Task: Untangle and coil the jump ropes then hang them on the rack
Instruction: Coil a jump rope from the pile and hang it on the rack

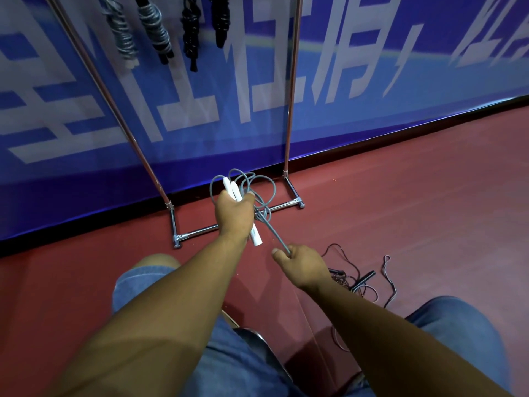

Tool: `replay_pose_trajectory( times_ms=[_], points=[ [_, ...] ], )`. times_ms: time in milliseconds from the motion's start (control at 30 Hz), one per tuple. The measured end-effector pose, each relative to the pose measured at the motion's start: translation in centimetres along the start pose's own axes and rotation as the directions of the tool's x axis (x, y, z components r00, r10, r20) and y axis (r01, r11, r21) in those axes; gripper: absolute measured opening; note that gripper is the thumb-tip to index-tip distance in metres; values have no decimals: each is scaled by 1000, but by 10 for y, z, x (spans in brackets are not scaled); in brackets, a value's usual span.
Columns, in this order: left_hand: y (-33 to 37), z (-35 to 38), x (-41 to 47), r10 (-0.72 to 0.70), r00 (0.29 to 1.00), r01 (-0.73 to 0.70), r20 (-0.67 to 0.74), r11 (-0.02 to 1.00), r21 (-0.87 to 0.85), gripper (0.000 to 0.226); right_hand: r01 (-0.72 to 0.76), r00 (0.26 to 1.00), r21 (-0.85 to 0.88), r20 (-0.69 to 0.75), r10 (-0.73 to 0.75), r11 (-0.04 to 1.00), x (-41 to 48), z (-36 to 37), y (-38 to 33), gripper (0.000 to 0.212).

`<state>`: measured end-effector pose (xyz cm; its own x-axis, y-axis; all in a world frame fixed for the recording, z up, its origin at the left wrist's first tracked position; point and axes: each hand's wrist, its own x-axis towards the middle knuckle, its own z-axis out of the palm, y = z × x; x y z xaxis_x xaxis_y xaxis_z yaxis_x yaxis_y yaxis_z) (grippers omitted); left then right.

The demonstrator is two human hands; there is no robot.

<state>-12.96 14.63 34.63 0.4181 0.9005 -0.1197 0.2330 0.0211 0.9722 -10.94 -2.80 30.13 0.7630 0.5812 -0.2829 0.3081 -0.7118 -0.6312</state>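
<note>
Red floor: left hand grips white handles; right hand pinches grey rope.

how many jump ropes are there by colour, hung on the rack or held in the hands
grey coiled cord jump ropes hung on the metal rack: 2
black coiled cord jump ropes hung there: 2
grey cord jump rope with white handles, held by left hand and right hand: 1
total: 5

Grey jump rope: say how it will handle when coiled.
Probably floppy: the grey jump rope hangs in loose loops from the left hand. Likely springy: the loops look round. Toward the right hand it runs straight, so tension should tame it.
</note>
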Motion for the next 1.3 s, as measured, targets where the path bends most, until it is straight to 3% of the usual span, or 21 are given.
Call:
replay_pose_trajectory(
  times_ms=[467,567,733,967,1067,1167,1300],
  points=[
    [-3,-14,-3,55,968,-83,246,991,106,24,-34,999,-84,-29,32,996,-3,-5,18,56],
    [-6,-18,-1,45,948,-93,315,986,138,21,-130,991,-79,-44,127,988,-2,-8,31,53],
    [-5,-22,3,36,908,-138,419,966,217,24,-277,955,-152,63,289,949,6,-7,63,41],
    [-14,-15,-11,-13,850,-108,526,974,198,31,-283,949,-220,76,305,934,4,-8,69,40],
    [-15,-16,-15,-71,832,-64,550,973,222,29,-298,949,-253,26,314,920,5,-6,71,54],
    [-13,-16,-19,-94,783,-63,615,971,229,29,-193,978,-128,-105,180,973,4,-9,62,57],
    [-13,-18,-26,-126,709,-106,694,954,281,25,151,935,160,-345,-88,976,-2,-18,28,39]
  ],
)
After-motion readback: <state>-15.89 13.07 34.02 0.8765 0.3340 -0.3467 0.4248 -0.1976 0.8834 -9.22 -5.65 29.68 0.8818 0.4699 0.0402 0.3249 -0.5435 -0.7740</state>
